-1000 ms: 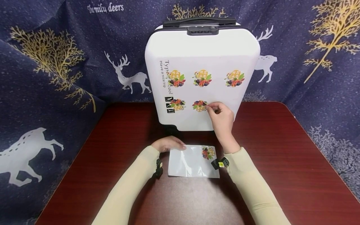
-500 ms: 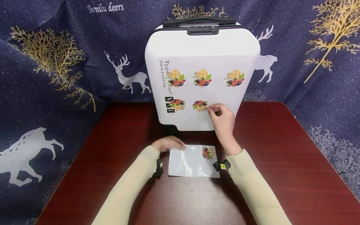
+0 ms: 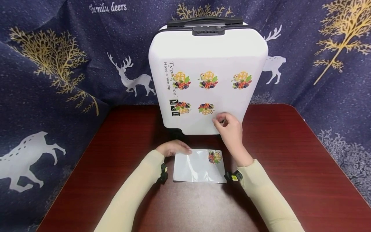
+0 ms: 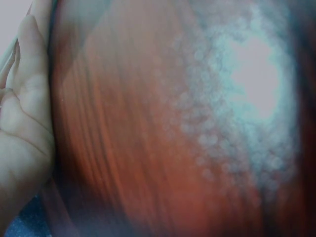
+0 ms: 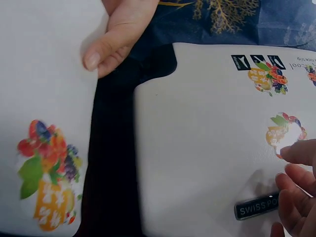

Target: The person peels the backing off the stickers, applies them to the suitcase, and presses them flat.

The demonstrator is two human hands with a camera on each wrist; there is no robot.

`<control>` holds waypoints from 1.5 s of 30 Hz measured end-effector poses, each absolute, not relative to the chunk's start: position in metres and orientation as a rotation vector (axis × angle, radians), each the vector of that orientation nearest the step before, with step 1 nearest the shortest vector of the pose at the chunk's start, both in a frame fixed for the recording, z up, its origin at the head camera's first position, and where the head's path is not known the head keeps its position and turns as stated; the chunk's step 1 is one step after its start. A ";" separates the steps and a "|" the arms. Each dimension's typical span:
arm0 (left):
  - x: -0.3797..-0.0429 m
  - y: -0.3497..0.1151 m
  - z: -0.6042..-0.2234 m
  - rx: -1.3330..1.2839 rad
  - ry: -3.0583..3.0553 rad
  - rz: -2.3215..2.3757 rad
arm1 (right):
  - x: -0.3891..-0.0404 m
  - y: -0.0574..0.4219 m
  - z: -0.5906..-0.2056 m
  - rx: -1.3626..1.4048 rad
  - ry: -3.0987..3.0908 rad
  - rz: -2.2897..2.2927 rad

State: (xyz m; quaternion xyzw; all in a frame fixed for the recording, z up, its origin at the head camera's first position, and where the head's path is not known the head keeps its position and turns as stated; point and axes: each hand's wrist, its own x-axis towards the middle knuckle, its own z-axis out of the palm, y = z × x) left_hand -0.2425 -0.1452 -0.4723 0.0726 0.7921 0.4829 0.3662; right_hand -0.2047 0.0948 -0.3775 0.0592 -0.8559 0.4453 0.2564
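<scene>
A white suitcase (image 3: 208, 46) stands upright at the back, with several fruit stickers on its front in two rows. My right hand (image 3: 232, 131) is at its lower front, fingers loosely bent, with nothing seen between thumb and index. Just up and left of those fingertips is the lower middle fruit sticker (image 3: 206, 109). My left hand (image 3: 173, 148) pinches the upper left corner of a glossy white sticker sheet (image 3: 185, 170), thumb on top. One fruit sticker (image 3: 214, 157) shows at the sheet's upper right. In the right wrist view, curled fingers (image 5: 296, 192) partly cover a dark badge (image 5: 259, 206).
The dark red table (image 3: 278, 161) carries the suitcase, whose black handle (image 3: 205, 22) and combination lock (image 3: 208, 31) are on top. Behind hangs a dark blue cloth (image 3: 301, 19) with deer and trees. Black wrist cameras (image 3: 234, 176) sit at both cuffs.
My right hand has drawn down and slightly right, off the edge of the lower middle sticker, which stays on the suitcase. The left hand and the sheet have kept their place.
</scene>
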 end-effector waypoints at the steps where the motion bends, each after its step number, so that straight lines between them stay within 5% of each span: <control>1: -0.242 -0.145 -0.472 0.188 2.040 1.237 | -0.204 0.096 -0.379 0.168 -2.335 1.200; 33: -0.241 -0.144 -0.473 0.179 2.064 1.233 | -0.188 0.131 -0.430 0.441 -2.869 1.208; 45: -0.242 -0.144 -0.472 0.174 2.067 1.210 | -0.203 0.139 -0.442 0.783 -3.052 1.198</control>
